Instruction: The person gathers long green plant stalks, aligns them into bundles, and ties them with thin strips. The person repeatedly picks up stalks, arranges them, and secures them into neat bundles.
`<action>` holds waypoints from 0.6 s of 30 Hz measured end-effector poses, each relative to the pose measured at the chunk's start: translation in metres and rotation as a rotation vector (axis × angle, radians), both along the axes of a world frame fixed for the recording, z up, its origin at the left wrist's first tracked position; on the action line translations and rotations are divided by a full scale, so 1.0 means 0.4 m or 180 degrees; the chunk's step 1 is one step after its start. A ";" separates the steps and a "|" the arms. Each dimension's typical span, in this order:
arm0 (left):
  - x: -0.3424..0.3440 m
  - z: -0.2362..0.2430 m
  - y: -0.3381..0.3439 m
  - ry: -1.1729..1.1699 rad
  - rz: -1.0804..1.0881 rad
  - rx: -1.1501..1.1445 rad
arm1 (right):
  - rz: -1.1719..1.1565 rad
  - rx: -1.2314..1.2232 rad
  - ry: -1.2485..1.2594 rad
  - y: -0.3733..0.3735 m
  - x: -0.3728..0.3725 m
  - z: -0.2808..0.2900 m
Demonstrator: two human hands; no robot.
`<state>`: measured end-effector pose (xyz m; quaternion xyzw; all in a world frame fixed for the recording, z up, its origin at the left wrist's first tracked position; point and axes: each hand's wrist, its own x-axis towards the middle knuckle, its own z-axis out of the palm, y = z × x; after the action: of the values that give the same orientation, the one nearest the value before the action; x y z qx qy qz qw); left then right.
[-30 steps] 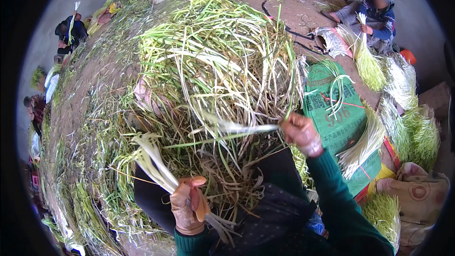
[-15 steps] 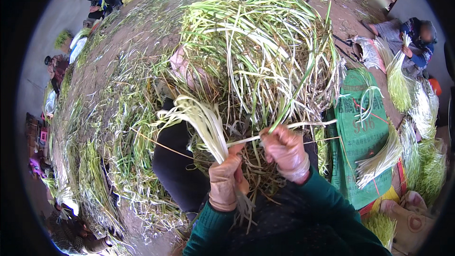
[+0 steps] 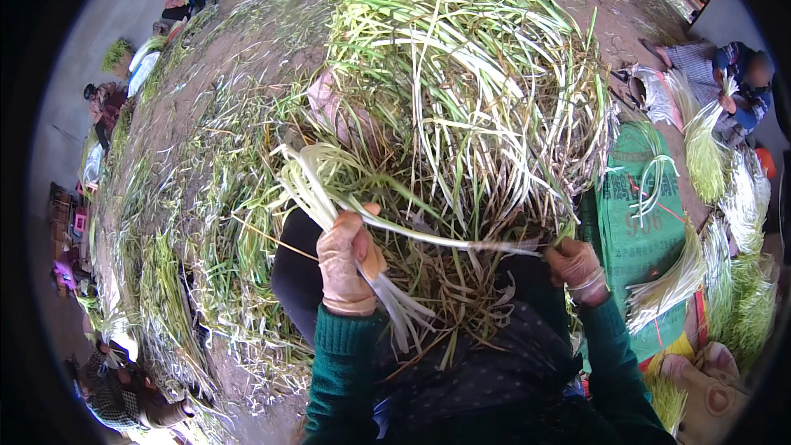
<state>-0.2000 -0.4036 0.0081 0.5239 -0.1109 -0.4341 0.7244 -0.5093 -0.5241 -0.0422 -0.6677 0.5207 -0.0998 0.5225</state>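
Observation:
My left hand [image 3: 346, 264], in a thin pale glove, is closed around a bunch of white leafy stalks [image 3: 305, 173]. Their pale ends fan out above the fist, and more white ends [image 3: 400, 309] hang below it. One long white stalk [image 3: 412, 236] stretches from the left hand toward the right. Its far end turns brownish and blurred beside my right hand [image 3: 574, 270], also gloved, whose fingers are pinched on that end. Beyond both hands lies a large heap of green and white stalks [image 3: 470, 74].
Loose trimmings [image 3: 222, 280] cover the ground to the left. A green printed sack [image 3: 643, 231] at right bears a bunch of cleaned stalks [image 3: 671, 280]. Further bundles [image 3: 741, 198] stand along the right edge. Other people sit around, one at the right [image 3: 737, 86].
My right hand has moved right and toward me, away from the left hand, drawing along the end of a stalk. My left hand has shifted left with its bunch, which tilts more.

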 end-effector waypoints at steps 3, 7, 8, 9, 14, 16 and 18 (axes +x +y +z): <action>0.001 -0.021 0.015 -0.0150 0.0121 -0.0075 | 0.1303 -0.1571 0.0182 -0.024 0.025 0.043; -0.030 -0.024 0.017 -0.0291 -0.0108 0.0420 | 0.1364 -0.1046 -0.1038 0.037 0.298 0.136; -0.045 0.005 0.017 -0.0087 -0.0208 0.0335 | 0.1376 -0.0429 -0.1047 0.051 0.358 0.166; -0.049 0.001 0.021 -0.0264 -0.0127 0.0380 | 0.1298 0.0559 -0.1183 0.053 0.407 0.165; -0.075 -0.003 0.026 -0.0108 0.0176 0.0383 | 0.0634 0.2114 -0.2083 0.075 0.446 0.072; -0.076 -0.024 0.025 -0.0134 0.0168 0.0381 | 0.0410 0.1998 -0.2509 0.076 0.436 0.038; -0.078 -0.023 0.020 0.0024 0.0218 0.0259 | 0.0382 0.1577 -0.2642 0.062 0.411 0.032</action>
<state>-0.2312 -0.3955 -0.0013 0.5547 -0.0724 -0.4153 0.7173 -0.3447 -0.4991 -0.0293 -0.4559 0.2371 -0.2003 0.8342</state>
